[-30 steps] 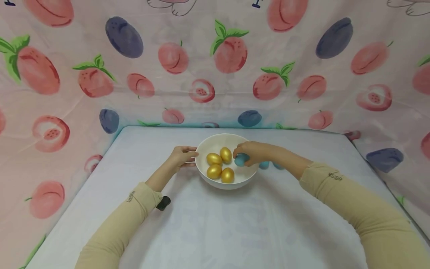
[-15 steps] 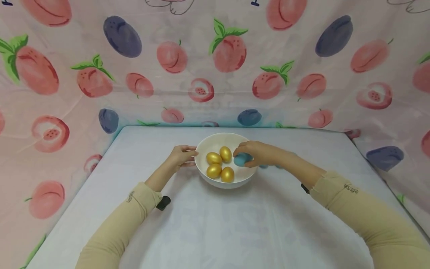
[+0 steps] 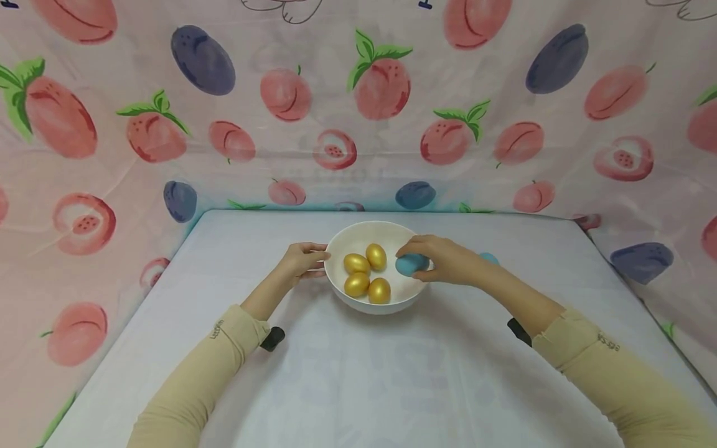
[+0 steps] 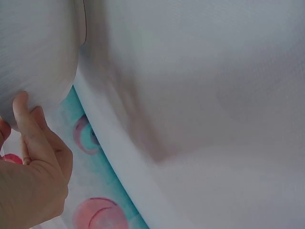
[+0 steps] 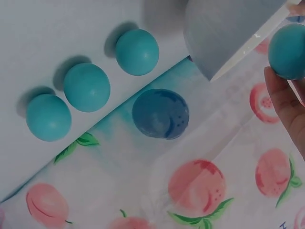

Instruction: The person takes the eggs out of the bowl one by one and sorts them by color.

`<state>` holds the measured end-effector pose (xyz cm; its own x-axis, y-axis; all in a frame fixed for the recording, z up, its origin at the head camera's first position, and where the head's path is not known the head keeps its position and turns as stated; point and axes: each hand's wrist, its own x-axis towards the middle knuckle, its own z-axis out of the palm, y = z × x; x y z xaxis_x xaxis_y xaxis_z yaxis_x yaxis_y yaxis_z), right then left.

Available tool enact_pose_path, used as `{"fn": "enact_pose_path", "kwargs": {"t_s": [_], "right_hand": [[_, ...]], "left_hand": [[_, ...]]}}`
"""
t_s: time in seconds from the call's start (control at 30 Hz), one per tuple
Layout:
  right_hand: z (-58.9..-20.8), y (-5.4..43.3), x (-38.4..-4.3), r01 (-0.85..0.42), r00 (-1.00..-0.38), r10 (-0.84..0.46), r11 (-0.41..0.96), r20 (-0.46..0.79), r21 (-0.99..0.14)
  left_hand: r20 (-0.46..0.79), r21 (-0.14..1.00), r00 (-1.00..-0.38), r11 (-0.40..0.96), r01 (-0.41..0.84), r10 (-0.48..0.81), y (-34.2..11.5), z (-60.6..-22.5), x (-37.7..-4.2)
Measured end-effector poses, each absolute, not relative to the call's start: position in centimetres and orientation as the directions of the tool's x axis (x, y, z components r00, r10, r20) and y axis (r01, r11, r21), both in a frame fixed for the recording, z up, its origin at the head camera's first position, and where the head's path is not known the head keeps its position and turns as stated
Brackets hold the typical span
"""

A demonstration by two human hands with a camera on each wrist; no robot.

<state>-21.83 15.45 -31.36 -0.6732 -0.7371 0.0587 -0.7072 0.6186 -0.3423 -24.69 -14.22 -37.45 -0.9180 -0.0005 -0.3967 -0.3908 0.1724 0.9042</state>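
Note:
A white bowl (image 3: 366, 307) stands on the table with several gold eggs (image 3: 356, 284) lying in its left and middle part. My left hand (image 3: 302, 261) holds the bowl's left side, thumb at the rim and fingers against the outer wall; the left wrist view shows those fingers (image 4: 33, 129) on the wall. Above the bowl's right side, my right hand (image 3: 448, 261) grips a blue egg (image 3: 411, 264) between thumb and fingers. That egg (image 5: 288, 51) appears beyond the bowl's rim in the right wrist view.
Three more blue eggs (image 5: 86, 87) lie in a row on the table right of the bowl. In the head view my right arm hides most of them; one blue egg (image 3: 489, 257) shows behind it. A fruit-print cloth (image 3: 381, 143) hangs behind the table.
My right hand has shifted slightly right with the blue egg, and its forearm has swung right and toward me. The left hand and the bowl stay in place.

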Motion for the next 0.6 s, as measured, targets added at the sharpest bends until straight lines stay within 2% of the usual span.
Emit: {"fn": "enact_pose_path", "kwargs": {"t_s": [0.33, 0.6], "right_hand": [[-31.4, 17.2, -21.0, -0.613, -0.762, -0.642, 0.678, 0.079, -0.405], [-31.5, 18.8, -20.5, -0.587, -0.789, -0.606, 0.693, 0.101, -0.419]], "left_hand": [[-0.408, 0.904, -0.913, 0.147, -0.402, 0.015, -14.4, -37.9, -25.0], [-0.428, 0.897, -0.903, 0.137, -0.42, 0.029, -14.6, -37.7, -25.4]]}}
